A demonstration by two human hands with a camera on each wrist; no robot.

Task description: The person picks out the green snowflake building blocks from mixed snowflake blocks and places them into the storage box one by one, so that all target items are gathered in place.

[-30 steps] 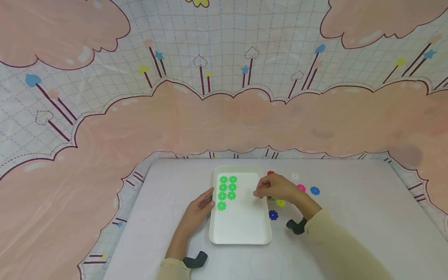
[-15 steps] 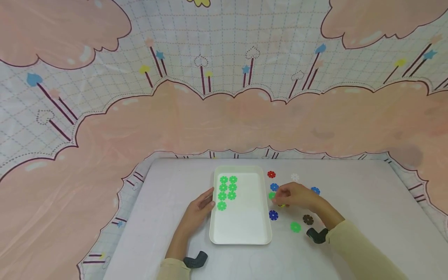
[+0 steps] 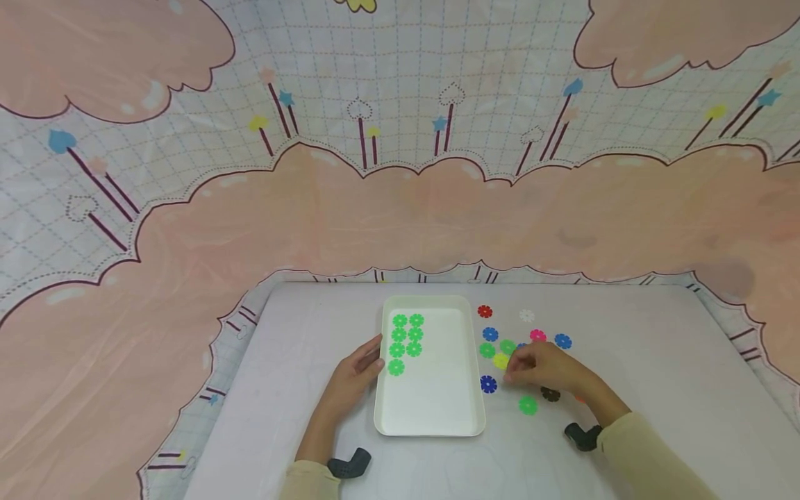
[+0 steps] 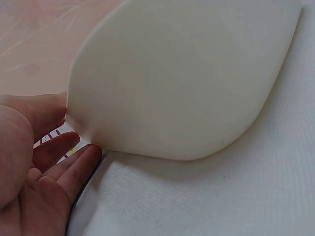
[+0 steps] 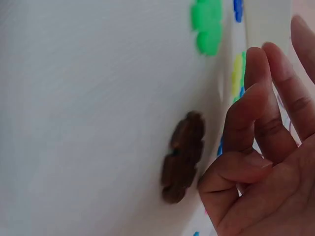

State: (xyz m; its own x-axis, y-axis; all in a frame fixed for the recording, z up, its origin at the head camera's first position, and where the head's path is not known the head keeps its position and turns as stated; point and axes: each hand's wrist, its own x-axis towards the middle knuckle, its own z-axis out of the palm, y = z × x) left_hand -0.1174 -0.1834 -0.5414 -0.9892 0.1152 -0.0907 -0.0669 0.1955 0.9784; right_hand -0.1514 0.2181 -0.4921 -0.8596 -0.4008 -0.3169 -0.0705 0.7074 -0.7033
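At the left side of a white tray (image 3: pixel 431 403), my left hand (image 3: pixel 350 382) holds the edge, thumb at the rim and fingers against the outer wall. Several green notched, flower-shaped plastic discs (image 3: pixel 396 367) lie in two columns at the tray's upper left. My right hand (image 3: pixel 550 368) hovers over the loose discs right of the tray, fingers bent, with nothing seen in them. Close to its fingertips lie a yellow disc (image 3: pixel 501 361) and a dark blue disc (image 3: pixel 488 384). In the right wrist view, a brown disc (image 5: pixel 183 160) and a green disc (image 5: pixel 206 24) lie by the hand.
Other loose discs surround the right hand: red (image 3: pixel 485 312), white (image 3: pixel 527 316), pink (image 3: pixel 537 335), blue (image 3: pixel 563 341) and green (image 3: pixel 528 405). All lie on a white-covered table (image 3: pixel 300 312). A patterned cloth backdrop (image 3: pixel 412 222) rises behind it.
My right hand has moved from over the tray's right edge, rightward and nearer, to above the loose discs. The left hand, the tray and the green discs in it have stayed put.
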